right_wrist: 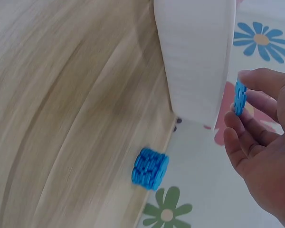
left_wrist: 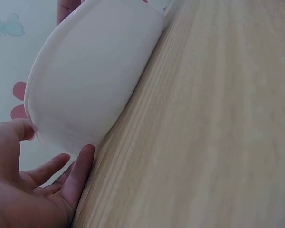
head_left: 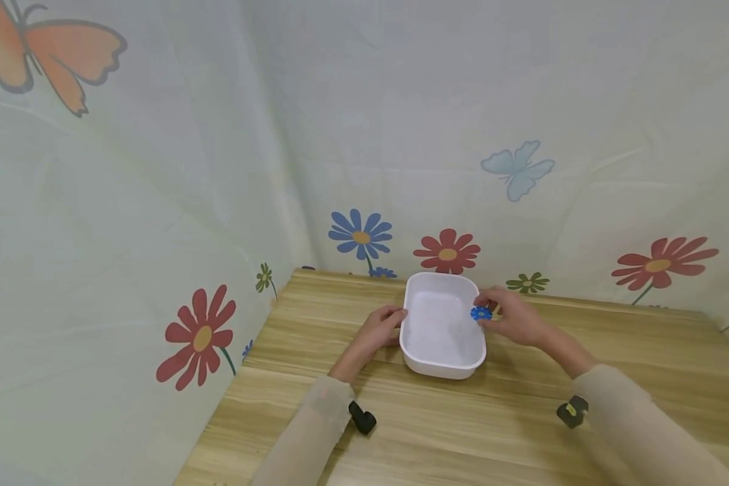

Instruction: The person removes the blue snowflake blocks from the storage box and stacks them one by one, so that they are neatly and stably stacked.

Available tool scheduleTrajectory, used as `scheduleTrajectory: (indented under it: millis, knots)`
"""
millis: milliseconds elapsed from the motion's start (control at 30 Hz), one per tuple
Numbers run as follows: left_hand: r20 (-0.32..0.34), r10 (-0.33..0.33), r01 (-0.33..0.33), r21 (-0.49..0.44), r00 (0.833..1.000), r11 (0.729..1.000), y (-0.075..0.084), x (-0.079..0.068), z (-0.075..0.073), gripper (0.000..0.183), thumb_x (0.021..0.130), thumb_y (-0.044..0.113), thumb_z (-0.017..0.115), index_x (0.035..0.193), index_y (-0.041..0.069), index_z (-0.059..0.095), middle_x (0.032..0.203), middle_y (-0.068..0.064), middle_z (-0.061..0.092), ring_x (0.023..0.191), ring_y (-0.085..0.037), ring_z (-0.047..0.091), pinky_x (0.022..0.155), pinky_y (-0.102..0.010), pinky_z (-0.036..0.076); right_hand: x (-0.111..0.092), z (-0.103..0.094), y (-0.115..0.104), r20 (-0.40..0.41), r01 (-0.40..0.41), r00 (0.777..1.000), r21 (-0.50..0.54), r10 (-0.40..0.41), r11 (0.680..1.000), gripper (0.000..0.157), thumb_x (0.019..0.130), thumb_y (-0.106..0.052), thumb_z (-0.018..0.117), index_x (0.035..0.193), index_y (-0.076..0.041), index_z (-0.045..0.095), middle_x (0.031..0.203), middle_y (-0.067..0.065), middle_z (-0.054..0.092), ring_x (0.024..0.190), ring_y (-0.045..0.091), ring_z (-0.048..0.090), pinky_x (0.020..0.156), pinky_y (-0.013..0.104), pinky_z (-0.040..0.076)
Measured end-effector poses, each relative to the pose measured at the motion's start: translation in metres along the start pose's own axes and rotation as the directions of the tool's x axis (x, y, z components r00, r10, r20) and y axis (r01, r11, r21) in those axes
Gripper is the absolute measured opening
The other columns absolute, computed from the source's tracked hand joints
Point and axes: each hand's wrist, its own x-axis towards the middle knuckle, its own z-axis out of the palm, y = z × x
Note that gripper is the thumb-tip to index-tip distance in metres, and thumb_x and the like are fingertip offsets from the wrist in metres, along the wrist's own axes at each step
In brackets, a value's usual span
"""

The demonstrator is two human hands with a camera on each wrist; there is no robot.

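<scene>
A white rectangular tub [head_left: 443,370] with rounded corners stands on the wooden table, its opening facing up. At its left side, my left hand [head_left: 379,331] holds it, one digit at the rim and other fingertips low on the wall [left_wrist: 95,71]. My right hand [head_left: 515,317] is at the tub's right rim. Between thumb and fingers it pinches a blue notched plastic disc [right_wrist: 240,97], which stands on edge in the right wrist view. Below that hand, a stack of similar blue discs [right_wrist: 151,168] sits on the table; the right hand hides it in the head view.
The wood-grain table [head_left: 462,432] ends at the back against a pale curtain [head_left: 401,135] printed with flowers and butterflies. Another curtain stretch [head_left: 97,236] runs along the left side. A dark device [head_left: 362,418] is on the left sleeve, another [head_left: 572,412] by the right sleeve.
</scene>
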Motion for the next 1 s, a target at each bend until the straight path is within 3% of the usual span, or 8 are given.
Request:
scheduleTrajectory:
  millis: [200, 533, 1000]
  knots:
    - [-0.001, -0.011, 0.011, 0.001, 1.0, 1.0, -0.001, 0.003, -0.001, 0.051, 0.107, 0.044, 0.062, 0.139, 0.006, 0.064, 0.13, -0.013, 0.067, 0.119, -0.025, 0.065, 0.09, -0.036, 0.064, -0.007, -0.01, 0.013, -0.074, 0.013, 0.997, 0.009, -0.013, 1.0, 0.033, 0.09, -0.005, 0.084, 0.117, 0.007, 0.069, 0.108, 0.015, 0.071, 0.097, 0.032, 0.065, 0.081, 0.049, 0.061]
    - [0.001, -0.009, 0.009, 0.0, 1.0, 1.0, -0.003, 0.003, -0.001, 0.05, 0.106, 0.044, 0.062, 0.138, 0.006, 0.064, 0.129, -0.012, 0.067, 0.118, -0.024, 0.066, 0.09, -0.036, 0.064, -0.017, -0.011, 0.046, -0.121, -0.037, 0.992, 0.013, 0.038, 0.999, 0.03, 0.09, 0.0, 0.082, 0.115, 0.009, 0.069, 0.107, 0.021, 0.071, 0.097, 0.038, 0.066, 0.082, 0.051, 0.059]
    - [0.0, -0.01, 0.01, 0.002, 1.0, 1.0, -0.001, 0.001, -0.001, 0.048, 0.107, 0.044, 0.06, 0.138, 0.007, 0.065, 0.129, -0.011, 0.067, 0.119, -0.024, 0.065, 0.091, -0.037, 0.064, -0.027, -0.006, 0.07, -0.097, -0.179, 0.979, 0.014, 0.179, 0.984, 0.036, 0.094, -0.003, 0.079, 0.123, 0.013, 0.064, 0.116, 0.029, 0.066, 0.105, 0.046, 0.064, 0.092, 0.062, 0.056]
